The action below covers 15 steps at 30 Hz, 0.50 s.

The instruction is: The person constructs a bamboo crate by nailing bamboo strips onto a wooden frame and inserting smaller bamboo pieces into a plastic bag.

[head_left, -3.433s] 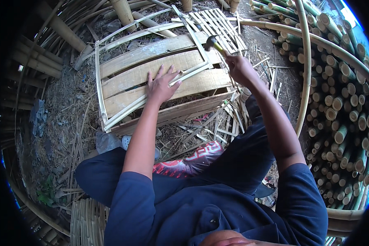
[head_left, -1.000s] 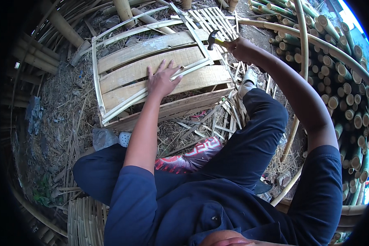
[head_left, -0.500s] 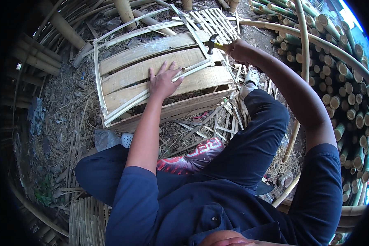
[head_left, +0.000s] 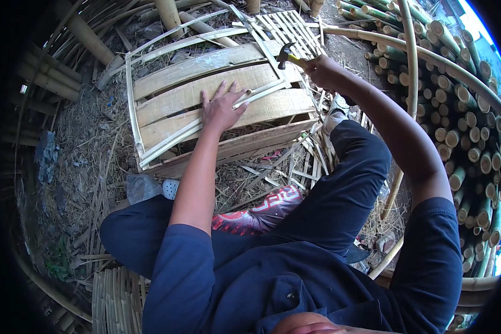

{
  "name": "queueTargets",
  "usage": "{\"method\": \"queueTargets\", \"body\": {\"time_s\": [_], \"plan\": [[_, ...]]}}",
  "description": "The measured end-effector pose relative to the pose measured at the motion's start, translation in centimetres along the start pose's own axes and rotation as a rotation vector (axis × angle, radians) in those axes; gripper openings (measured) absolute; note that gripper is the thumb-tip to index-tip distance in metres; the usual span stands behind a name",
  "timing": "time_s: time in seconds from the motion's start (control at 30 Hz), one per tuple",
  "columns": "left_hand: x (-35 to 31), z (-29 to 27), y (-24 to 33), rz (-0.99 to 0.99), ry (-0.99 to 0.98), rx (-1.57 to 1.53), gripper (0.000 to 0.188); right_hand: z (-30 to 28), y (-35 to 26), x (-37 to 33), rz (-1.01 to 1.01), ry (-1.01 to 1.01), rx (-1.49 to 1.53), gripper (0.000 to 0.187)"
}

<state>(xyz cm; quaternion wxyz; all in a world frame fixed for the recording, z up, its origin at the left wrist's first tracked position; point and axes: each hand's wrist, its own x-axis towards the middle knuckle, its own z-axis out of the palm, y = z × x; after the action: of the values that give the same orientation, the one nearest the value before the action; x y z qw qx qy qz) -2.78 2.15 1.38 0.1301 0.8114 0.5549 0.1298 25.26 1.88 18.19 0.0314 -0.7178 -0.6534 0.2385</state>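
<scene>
My right hand (head_left: 322, 72) grips the yellow handle of a claw hammer (head_left: 286, 55), its dark metal head raised over the far right corner of a bamboo strip frame. Below it lies a wooden crate (head_left: 217, 99) with gaps between its wide planks. My left hand (head_left: 222, 108) lies flat with fingers spread on the crate's planks. Its thumb side touches the pale bamboo strip (head_left: 175, 141) that runs slantwise along the near edge of the frame. Whether a nail stands under the hammer is too small to tell.
Cut bamboo poles (head_left: 456, 117) are stacked at the right, with one upright pole (head_left: 412, 67) before them. A slatted panel (head_left: 286, 33) lies beyond the crate. Bamboo offcuts litter the ground near my shoe (head_left: 337, 114). A slat bundle (head_left: 117, 300) lies at lower left, a plastic bag (head_left: 143, 189) near my knee.
The hammer head has tilted and shifted slightly up and away from the frame's corner. My left hand stays in place on the planks.
</scene>
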Motion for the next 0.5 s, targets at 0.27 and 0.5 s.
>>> {"method": "queueTargets", "body": {"time_s": [0.27,0.5], "plan": [[0.1,0.1,0.0,0.003,0.005,0.015,0.048,1.7,2.2,0.6,0.085,-0.067,0.018,0.039],[0.1,0.0,0.4,0.01,-0.004,0.077,0.049,3.5,4.6,-0.3,-0.126,0.222,0.116,0.043]]}}
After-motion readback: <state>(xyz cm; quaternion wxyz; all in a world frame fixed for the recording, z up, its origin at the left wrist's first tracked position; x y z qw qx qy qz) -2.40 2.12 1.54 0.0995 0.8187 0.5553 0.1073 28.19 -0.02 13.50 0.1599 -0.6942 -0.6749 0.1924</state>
